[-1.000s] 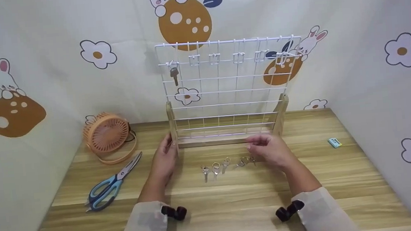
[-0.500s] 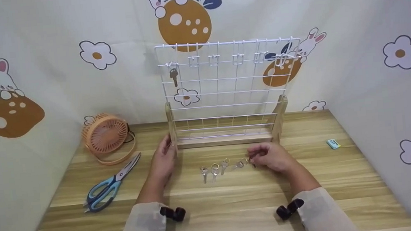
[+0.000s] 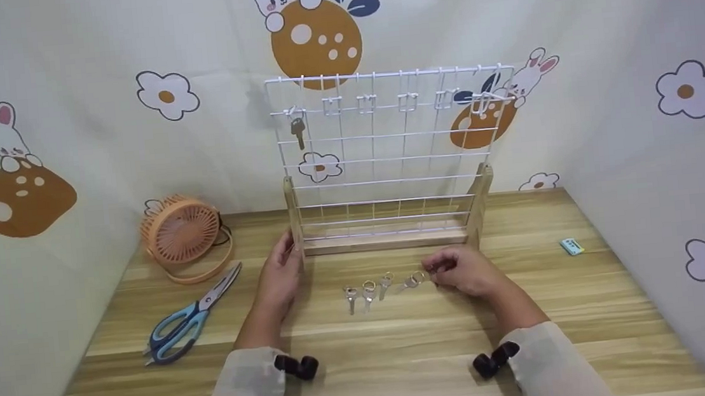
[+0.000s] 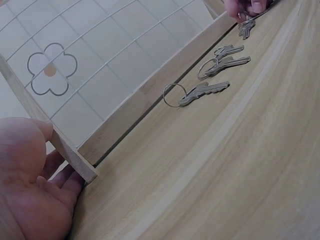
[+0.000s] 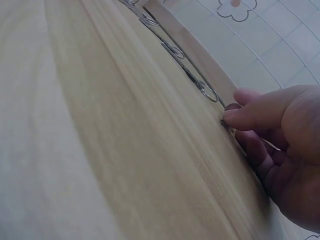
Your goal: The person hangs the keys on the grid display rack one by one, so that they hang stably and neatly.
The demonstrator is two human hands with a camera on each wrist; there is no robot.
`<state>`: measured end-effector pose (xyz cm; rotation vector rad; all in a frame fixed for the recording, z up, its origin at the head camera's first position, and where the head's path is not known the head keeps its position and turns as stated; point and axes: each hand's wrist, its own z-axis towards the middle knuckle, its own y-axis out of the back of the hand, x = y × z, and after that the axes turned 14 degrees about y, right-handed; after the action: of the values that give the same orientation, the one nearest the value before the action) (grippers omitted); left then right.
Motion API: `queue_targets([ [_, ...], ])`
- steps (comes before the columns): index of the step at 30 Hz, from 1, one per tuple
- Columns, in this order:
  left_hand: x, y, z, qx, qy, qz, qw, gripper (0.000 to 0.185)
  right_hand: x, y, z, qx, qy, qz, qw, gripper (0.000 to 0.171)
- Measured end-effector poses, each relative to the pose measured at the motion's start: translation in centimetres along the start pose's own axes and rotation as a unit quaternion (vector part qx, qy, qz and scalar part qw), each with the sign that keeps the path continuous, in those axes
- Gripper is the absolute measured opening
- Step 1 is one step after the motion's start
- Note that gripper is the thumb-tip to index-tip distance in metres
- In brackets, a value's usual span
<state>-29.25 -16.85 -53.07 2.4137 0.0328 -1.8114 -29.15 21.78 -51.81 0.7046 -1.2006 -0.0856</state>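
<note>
- Keys (image 3: 379,288) lie in a row on the worktop (image 3: 366,350), just before the wire rack (image 3: 387,156).
- Your right hand (image 3: 464,271) pinches the rightmost key (image 3: 434,275).
- Your left hand (image 3: 279,274), fingers relaxed, rests against the rack's left wooden post (image 3: 292,216).

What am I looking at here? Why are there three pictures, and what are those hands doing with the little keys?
These are a person's two hands, filmed by three cameras: one on the head looking down, and one on each wrist. On the wooden table stands a white wire rack with one key hanging on a hook. The left hand rests against the rack's wooden post. The right hand pinches a key lying at the end of a row of keys. Further left lie blue scissors and an orange fan.
</note>
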Motion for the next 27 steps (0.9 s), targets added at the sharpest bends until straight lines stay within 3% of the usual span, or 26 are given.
queue_targets([
  [9, 0.0, 0.0, 0.1, 0.002, -0.002, -0.002, 1.0000, 0.059, -0.2, -0.1, 0.3, -0.059, -0.032, -0.001, 0.998, 0.019],
  [13, 0.0, 0.0, 0.0, 0.004, 0.002, -0.004, 1.0000, 0.059, 1.2, 0.4, 0.5, -0.098, -0.027, -0.012, 0.995, 0.017],
  [16, 0.0, 0.0, 0.0, 0.004, 0.004, -0.006, 1.0000, 0.059, 3.5, 0.8, 0.6, -0.124, -0.005, -0.008, 0.992, 0.017],
  [19, 0.1, -0.1, 0.0, 0.007, 0.002, -0.009, 0.9999, 0.059, 6.5, 1.0, 0.7, -0.152, 0.030, 0.038, 0.987, 0.018],
  [23, 0.2, -0.2, 0.0, 0.015, -0.010, -0.021, 0.9996, 0.060, 10.8, 0.9, 1.5, -0.190, 0.098, 0.100, 0.972, 0.018],
  [27, 0.3, -0.2, 0.1, 0.013, -0.011, -0.025, 0.9995, 0.059, 15.2, 1.0, 3.0, -0.193, 0.160, 0.076, 0.965, 0.017],
])
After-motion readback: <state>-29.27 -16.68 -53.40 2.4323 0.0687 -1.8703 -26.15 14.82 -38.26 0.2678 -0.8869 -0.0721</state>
